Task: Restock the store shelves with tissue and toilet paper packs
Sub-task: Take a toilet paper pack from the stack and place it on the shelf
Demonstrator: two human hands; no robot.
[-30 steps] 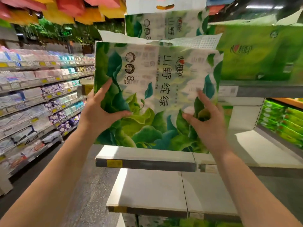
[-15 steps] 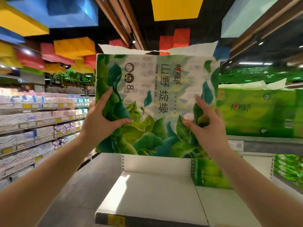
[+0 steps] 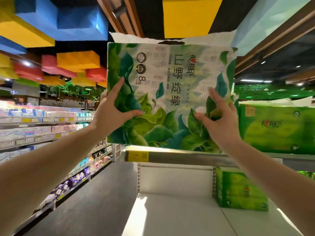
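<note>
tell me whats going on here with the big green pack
A person is restocking a store shelf. Both hands hold up a large plastic-wrapped tissue pack printed with green leaves: the left hand grips its left edge, and the right hand pinches its lower right front. The pack's bottom edge is level with the grey metal upper shelf, beside a bright green tissue pack already on it. Whether it rests on the shelf is unclear.

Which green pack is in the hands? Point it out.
The leaf-printed pack, gripped by the left hand and right hand. The plain green pack beside it and the one below sit untouched.
</note>
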